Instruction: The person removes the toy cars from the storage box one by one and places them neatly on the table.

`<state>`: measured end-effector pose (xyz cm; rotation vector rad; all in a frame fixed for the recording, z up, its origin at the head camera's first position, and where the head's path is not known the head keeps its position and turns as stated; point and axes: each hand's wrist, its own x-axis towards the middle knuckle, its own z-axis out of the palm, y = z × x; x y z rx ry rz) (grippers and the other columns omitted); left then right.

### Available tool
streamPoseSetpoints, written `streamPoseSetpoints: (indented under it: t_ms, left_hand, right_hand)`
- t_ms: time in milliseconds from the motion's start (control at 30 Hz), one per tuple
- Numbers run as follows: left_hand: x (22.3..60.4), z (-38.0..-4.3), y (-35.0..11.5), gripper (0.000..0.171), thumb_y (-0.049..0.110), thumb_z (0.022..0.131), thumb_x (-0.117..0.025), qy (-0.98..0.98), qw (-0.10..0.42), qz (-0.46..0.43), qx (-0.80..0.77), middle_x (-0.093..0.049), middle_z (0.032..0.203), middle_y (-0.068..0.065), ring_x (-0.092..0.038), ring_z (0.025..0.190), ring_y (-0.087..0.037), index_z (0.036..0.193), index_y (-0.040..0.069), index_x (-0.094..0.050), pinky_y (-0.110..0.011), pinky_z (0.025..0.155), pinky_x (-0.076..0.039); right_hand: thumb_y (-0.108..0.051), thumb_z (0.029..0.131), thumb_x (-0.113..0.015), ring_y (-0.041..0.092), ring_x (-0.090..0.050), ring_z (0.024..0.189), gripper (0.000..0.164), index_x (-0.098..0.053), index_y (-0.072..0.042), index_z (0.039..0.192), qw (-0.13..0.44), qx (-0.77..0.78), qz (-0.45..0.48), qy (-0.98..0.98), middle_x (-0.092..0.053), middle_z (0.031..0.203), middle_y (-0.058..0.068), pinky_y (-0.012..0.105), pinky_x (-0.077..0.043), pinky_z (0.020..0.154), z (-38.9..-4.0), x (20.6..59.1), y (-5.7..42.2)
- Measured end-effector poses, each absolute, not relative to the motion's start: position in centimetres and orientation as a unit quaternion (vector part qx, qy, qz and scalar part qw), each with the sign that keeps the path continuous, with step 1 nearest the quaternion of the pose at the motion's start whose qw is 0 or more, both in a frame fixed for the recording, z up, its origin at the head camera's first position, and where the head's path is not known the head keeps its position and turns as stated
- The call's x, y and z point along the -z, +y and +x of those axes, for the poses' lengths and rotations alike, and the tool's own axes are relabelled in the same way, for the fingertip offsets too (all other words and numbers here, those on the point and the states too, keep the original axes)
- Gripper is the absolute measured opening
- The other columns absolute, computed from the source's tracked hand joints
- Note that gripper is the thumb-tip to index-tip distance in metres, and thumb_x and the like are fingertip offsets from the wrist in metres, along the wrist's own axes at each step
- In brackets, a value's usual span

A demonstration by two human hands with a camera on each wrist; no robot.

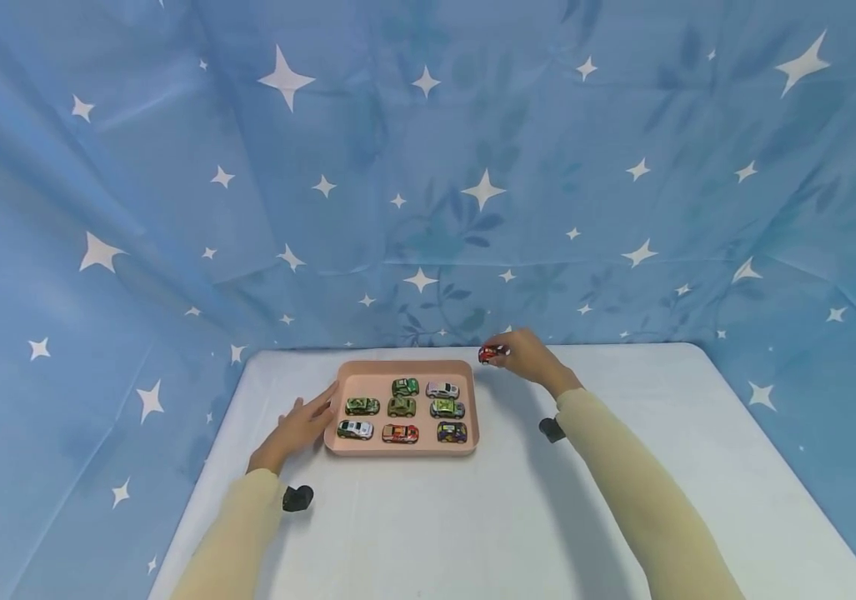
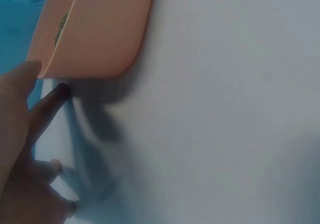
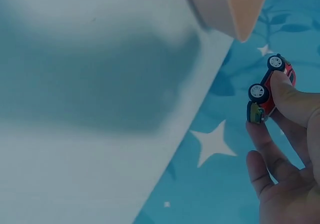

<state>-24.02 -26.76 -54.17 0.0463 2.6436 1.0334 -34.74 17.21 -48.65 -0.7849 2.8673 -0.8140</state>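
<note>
Between thumb and fingers, my right hand [image 1: 527,358] pinches a red toy car [image 1: 493,354], held up beyond the tray's right back corner. In the right wrist view the toy car [image 3: 270,87] shows its dark wheels with silver hubs. A shallow pink tray [image 1: 405,451] lies on the table with several toy cars in it, among them a white one [image 1: 355,429], a red and orange one [image 1: 401,433] and a green one [image 1: 405,387]. My left hand [image 1: 303,427] rests at the tray's left side, fingers spread, thumb at the rim [image 2: 60,44].
The white table [image 1: 428,525] extends in front of the tray and to its right. A blue curtain [image 1: 428,208] with white stars hangs behind the table and along both sides. Each wrist carries a small black camera [image 1: 297,498].
</note>
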Motion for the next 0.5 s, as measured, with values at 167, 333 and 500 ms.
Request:
streamPoseSetpoints:
  t_ms: [167,333,500]
  left_hand:
    - [54.6,-24.1,-27.0,0.06,0.038,0.117,-0.045,0.923,0.147,0.021,-0.355,-0.034,0.169,-0.019,0.003,0.158,-0.057,0.172,0.023,-0.025,-0.079,0.118,0.009]
    - [55.0,-24.1,-27.1,0.06,0.038,0.117,-0.044,0.922,0.145,0.027,-0.359,-0.031,0.171,-0.018,0.003,0.158,-0.056,0.172,0.023,-0.025,-0.079,0.118,0.01]
    - [54.9,-23.8,-27.0,0.059,0.034,0.117,-0.045,0.922,0.135,0.028,-0.363,-0.035,0.169,-0.021,0.002,0.158,-0.056,0.172,0.022,-0.027,-0.079,0.118,0.009]
  right_hand:
    - [-0.001,0.096,-0.079,0.029,-0.072,0.1,0.029,-0.076,0.005,0.124,0.037,0.258,-0.257,0.93,-0.077,0.115,0.019,0.045,-0.061,0.085,-34.5,49.7,17.6]
    - [0.003,0.094,-0.079,0.028,-0.072,0.095,0.026,-0.078,0.006,0.119,0.045,0.254,-0.265,0.929,-0.078,0.108,0.017,0.043,-0.062,0.082,-34.5,50.8,17.8]
    - [0.004,0.092,-0.08,0.027,-0.073,0.093,0.024,-0.079,0.005,0.116,0.04,0.247,-0.281,0.927,-0.079,0.105,0.014,0.043,-0.062,0.084,-34.3,52.3,17.7]
